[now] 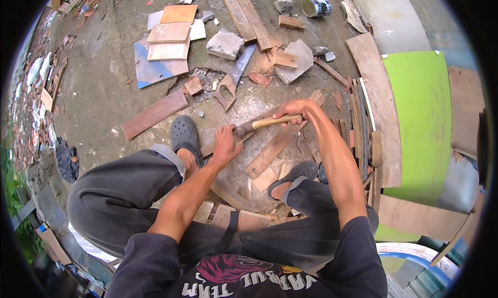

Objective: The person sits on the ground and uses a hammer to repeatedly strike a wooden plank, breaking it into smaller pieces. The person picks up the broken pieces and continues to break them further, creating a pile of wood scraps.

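Observation:
My right hand (294, 113) is closed round the pale wooden handle of a hammer (272, 121). The dark hammer head lies over a narrow wooden strip (207, 148), close beside my left hand (226, 145). That left hand is closed on the strip, its fingertips partly hidden; whether a nail is there too, I cannot tell. A wider wooden plank (270, 155) lies slanting on the ground under my right forearm. Beyond the hands rests a handsaw (236, 75) with a wooden handle, its blade pointing away.
Wood panels (168, 33) are stacked at the far left, near a grey stone (225, 44). A reddish board (155, 114) lies left of my shoe. Long planks (244, 12) and an open tin can (316, 8) are farther off. A bright green panel (417, 121) flanks the right side.

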A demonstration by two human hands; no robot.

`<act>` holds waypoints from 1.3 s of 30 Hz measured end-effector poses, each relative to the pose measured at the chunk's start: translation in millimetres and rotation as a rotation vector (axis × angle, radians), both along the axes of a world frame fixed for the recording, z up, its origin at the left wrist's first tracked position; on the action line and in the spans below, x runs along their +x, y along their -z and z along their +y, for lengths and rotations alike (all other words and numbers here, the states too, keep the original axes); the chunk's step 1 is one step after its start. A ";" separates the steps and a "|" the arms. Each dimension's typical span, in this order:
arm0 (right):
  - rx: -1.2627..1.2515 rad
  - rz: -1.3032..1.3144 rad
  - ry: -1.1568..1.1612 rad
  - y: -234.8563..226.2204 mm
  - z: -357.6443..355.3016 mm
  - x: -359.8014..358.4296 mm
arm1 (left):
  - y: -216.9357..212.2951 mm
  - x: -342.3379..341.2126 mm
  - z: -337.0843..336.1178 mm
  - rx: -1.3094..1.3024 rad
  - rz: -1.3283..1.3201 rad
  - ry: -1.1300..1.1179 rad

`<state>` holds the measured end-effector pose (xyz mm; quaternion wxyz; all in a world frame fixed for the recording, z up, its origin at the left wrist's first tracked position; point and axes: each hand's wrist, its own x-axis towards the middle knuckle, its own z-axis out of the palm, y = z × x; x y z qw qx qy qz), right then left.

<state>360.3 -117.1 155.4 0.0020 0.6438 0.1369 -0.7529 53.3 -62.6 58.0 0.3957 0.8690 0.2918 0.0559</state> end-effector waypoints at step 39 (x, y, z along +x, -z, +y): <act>0.594 -0.731 -0.517 -43.2 2.9 -43.4 | 27.7 -4.5 25.4 0.090 0.205 0.189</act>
